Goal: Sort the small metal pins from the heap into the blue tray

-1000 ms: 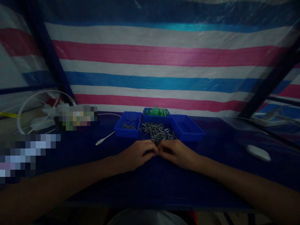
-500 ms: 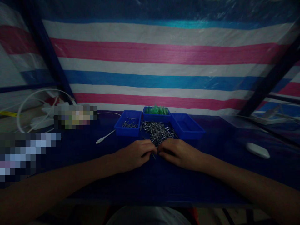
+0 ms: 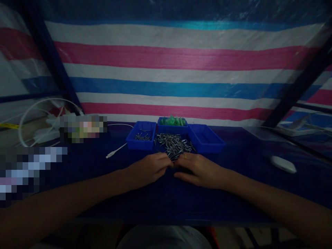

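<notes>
Evidently the desk is laid out so that everything small sits within a short reach. From the left, a white cable plug [image 3: 113, 153] lies loose on the blue tabletop [image 3: 166, 204], off to the side where it probably stays out of the way. Next comes the left blue tray [image 3: 140, 144], with a scatter of slim metal pieces [image 3: 142, 137], nails by the look of them, its walls presumably keeping these apart from the rest. The left hand [image 3: 149, 169] rests low, fingers curled inward and thumb drawn near them; I cannot tell whether it grips anything. Beyond the hands is the heaped nail pile [image 3: 172, 143], hemmed in by three trays, which likely stops it spreading. Behind it the back tray [image 3: 173, 129] holds green items [image 3: 172, 121], too dim to identify. The right hand [image 3: 201, 169] curls its fingers at the pile's near edge, its thumb apart below them; whether something is held between the fingertips is hidden. The right blue tray [image 3: 211, 147] stands angled beside the pile, and a white rounded case [image 3: 283, 164] lies well apart, farther right.
</notes>
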### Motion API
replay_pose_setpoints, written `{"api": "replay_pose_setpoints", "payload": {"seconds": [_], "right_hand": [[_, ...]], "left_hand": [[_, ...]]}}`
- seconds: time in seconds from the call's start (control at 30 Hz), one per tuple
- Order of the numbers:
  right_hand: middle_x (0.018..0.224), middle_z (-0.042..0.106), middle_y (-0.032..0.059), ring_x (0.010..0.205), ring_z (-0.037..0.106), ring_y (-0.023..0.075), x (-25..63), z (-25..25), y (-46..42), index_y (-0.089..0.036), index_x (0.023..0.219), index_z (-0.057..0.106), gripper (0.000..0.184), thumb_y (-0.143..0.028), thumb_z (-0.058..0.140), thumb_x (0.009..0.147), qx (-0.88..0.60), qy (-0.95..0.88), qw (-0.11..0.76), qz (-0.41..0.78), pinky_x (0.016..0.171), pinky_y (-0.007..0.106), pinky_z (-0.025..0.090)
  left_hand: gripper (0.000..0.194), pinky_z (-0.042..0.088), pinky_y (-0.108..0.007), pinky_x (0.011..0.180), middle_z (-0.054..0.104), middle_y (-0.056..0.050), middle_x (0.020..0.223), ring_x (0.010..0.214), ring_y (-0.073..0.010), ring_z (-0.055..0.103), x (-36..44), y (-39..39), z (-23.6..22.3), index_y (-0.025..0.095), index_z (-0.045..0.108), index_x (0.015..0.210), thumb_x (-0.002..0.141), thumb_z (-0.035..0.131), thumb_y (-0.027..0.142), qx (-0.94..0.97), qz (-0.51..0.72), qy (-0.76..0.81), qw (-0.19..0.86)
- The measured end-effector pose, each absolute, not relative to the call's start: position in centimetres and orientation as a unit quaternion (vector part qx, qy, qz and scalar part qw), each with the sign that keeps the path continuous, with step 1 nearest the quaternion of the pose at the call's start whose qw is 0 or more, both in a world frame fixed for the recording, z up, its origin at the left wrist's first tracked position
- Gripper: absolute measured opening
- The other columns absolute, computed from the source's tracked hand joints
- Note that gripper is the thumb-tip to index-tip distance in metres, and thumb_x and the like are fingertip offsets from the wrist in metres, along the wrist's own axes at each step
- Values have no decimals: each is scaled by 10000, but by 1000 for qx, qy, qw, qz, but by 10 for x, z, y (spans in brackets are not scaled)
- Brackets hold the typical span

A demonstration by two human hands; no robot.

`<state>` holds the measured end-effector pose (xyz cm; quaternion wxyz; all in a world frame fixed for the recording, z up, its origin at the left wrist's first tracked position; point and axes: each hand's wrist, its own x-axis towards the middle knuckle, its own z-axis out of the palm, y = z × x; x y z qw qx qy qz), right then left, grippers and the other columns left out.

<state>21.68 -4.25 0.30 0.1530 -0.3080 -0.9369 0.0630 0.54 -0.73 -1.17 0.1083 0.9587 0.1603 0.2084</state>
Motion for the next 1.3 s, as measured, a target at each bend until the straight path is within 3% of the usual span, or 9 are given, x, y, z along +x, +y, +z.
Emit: {"api": "replay_pose_setpoints", "payload": {"seconds": [0.37, 0.5, 0.63, 0.8, 1.03, 1.3], "right_hand": [[807, 564, 46, 730, 525, 148, 215, -3, -42, -150, 919, 534, 109, -223, 461, 882, -341, -925, 163, 31, 666, 266, 420], [774, 567, 46, 705, 525, 148, 216, -3, -40, -152, 869, 553, 176, -244, 410, 912, -350, -922, 165, 24, 651, 267, 415], [803, 593, 46, 751, 547, 152, 215, -1, -39, -158, 889, 568, 198, -250, 395, 923, -365, -911, 181, 63, 691, 273, 414], [779, 597, 28, 721, 551, 135, 214, 3, -37, -164, 870, 575, 203, -242, 395, 924, -376, -896, 207, 119, 660, 245, 409], [779, 583, 17, 727, 544, 125, 215, 3, -34, -168, 897, 564, 232, -265, 359, 945, -350, -898, 211, 160, 671, 237, 415], [796, 579, 47, 742, 535, 146, 210, 1, -37, -149, 903, 587, 222, -265, 399, 926, -330, -923, 176, 88, 680, 270, 432]], "left_hand": [[168, 429, -229, 774, 556, -31, 894, 851, -120, 531, 8, -13, -5, 156, 555, 925, 844, 432, 76, 950, 246, 151, 120], [144, 431, -233, 776, 560, -31, 901, 855, -120, 535, 9, -13, -5, 153, 547, 946, 849, 453, 102, 941, 268, 162, 131], [121, 444, -236, 691, 569, -21, 825, 756, -121, 548, 9, -9, -4, 138, 551, 927, 815, 547, 181, 918, 283, 235, 147], [42, 434, -206, 598, 573, 12, 712, 631, -94, 547, 9, -10, -1, 141, 573, 816, 801, 545, 169, 909, 281, 252, 177], [47, 448, -201, 628, 598, 9, 756, 674, -93, 568, 10, -12, 1, 146, 589, 826, 785, 567, 155, 899, 302, 243, 202], [118, 465, -219, 664, 598, -17, 880, 750, -111, 569, 10, -17, 0, 162, 552, 901, 790, 513, 165, 904, 293, 229, 210]]}}
